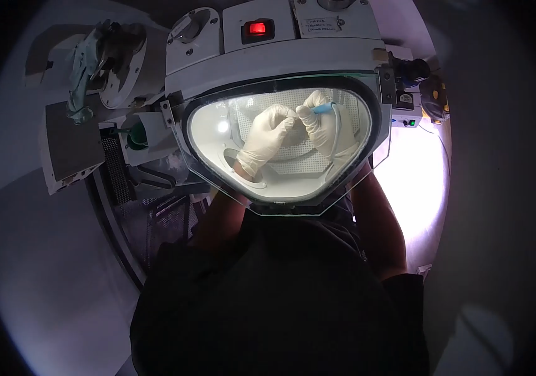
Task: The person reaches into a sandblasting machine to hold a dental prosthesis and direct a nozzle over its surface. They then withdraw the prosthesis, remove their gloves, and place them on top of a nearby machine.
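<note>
Behind the window of a white cabinet, both my hands wear pale gloves. My left hand (pixel 269 136) has thumb and fingers pinched together; whatever lies between them is too small to make out. Close to its right, my right hand (pixel 324 128) is closed around a blue handpiece (pixel 323 108), from which a pale hose (pixel 338 128) runs down. The fingertips of the two hands nearly meet. Below them is a perforated white grid floor (pixel 305 164).
A lit red switch (pixel 257 28) sits on the cabinet top. The clear window's rim (pixel 280 203) surrounds the work area. At the left are a grey box (pixel 74 144), a green funnel-like object (pixel 136 135) and a hanging cloth (pixel 81 81). Dark fittings (pixel 411 70) are at the right.
</note>
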Available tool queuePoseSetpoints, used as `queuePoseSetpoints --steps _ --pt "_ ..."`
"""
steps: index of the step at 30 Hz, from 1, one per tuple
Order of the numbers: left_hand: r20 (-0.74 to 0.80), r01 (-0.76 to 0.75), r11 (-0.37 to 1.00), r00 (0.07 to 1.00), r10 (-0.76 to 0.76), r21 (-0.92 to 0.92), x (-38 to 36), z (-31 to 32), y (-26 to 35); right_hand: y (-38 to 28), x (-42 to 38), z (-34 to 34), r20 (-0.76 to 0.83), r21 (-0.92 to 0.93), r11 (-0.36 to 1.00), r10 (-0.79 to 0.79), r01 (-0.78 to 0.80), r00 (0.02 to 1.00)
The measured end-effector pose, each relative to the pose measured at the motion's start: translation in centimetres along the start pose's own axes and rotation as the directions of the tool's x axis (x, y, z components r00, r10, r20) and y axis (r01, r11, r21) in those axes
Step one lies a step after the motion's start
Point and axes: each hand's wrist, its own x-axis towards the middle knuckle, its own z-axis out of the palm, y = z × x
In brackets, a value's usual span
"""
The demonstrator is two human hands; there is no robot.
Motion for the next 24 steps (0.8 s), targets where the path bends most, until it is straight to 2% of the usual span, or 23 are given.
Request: queuePoseSetpoints --steps 4,9,10,12,15,16,18,19,22,24 --pt "0.018 0.001 1.000 1.000 0.000 -0.010 0.2 -0.1 0.1 -0.2 0.0 -0.2 0.033 0.053 0.996 0.075 -0.076 0.997" --pt "0.011 0.025 1.000 1.000 -0.025 0.005 0.2 -0.2 0.0 0.1 -0.1 -0.2 0.055 0.076 0.995 0.064 -0.068 0.996" --pt "0.025 0.056 0.994 0.998 -0.054 -0.091 0.2 0.0 -0.2 -0.1 -0.1 -0.3 0.057 0.071 0.995 0.064 -0.068 0.996" --pt "0.027 0.014 1.000 1.000 -0.015 0.012 0.2 -0.2 -0.1 -0.4 -0.1 -0.3 0.046 0.078 0.995 0.063 -0.067 0.997" --pt "0.029 0.061 0.998 0.998 -0.062 0.033 0.0 -0.1 0.6 -0.6 -0.1 -0.2 0.018 0.091 0.994 0.058 -0.059 0.998" --pt "0.035 0.054 0.999 0.998 -0.054 -0.005 0.2 -0.1 0.1 -0.3 -0.2 -0.1 0.015 0.083 0.995 0.054 -0.056 0.998" --pt "0.021 0.026 0.999 0.999 -0.027 0.039 0.1 -0.1 0.4 -0.2 -0.2 -0.1 0.017 0.065 0.997 0.051 -0.052 0.999" --pt "0.029 0.047 0.999 0.999 -0.046 -0.015 0.3 -0.2 -0.3 -0.3 -0.1 -0.2 0.021 0.054 0.997 0.051 -0.052 0.998" --pt "0.034 0.059 0.998 0.998 -0.058 -0.024 0.3 -0.1 0.3 -0.3 0.0 -0.3 0.035 0.000 0.999 0.034 -0.034 0.999" --pt "0.017 0.037 0.995 0.999 -0.039 0.090 -0.1 0.0 1.2 -0.2 0.0 -0.2 0.027 -0.007 0.999 0.032 -0.031 0.999"
